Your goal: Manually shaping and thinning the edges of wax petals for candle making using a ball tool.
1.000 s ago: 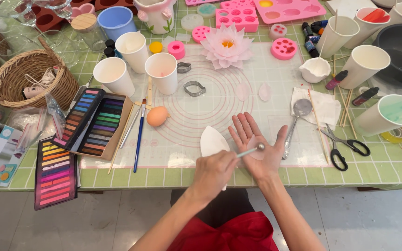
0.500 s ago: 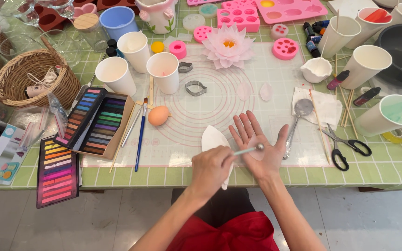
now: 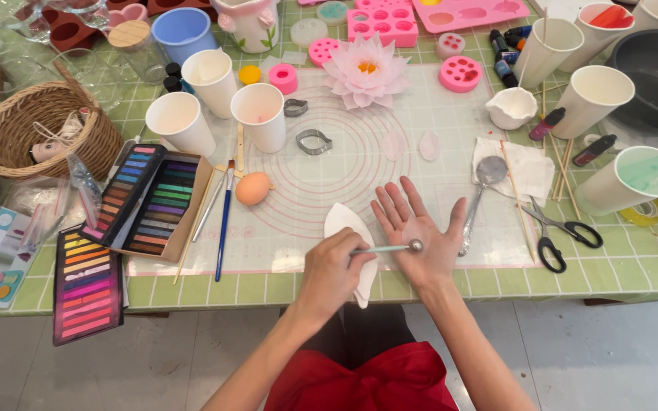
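A: Left hand (image 3: 331, 274): fingers (image 3: 344, 247) pinched narrow around the handle of a ball-tipped tool (image 3: 387, 248), near its tail end.

B: And the tip?

A: Metal ball rests on the palm of the right hand (image 3: 419, 232). That hand lies open, palm up, fingers (image 3: 390, 204) spread wide, holding nothing.

B: Around the tool?

A: A white petal shape (image 3: 344, 228) lies just under it, partly beneath the left hand. Beyond the tool, on the silicone mat (image 3: 359, 164): an orange egg-shaped sponge (image 3: 253, 188) to its left, a metal spoon (image 3: 485, 183) and scissors (image 3: 557, 228) to its right. All on the green-tiled table (image 3: 192, 289).
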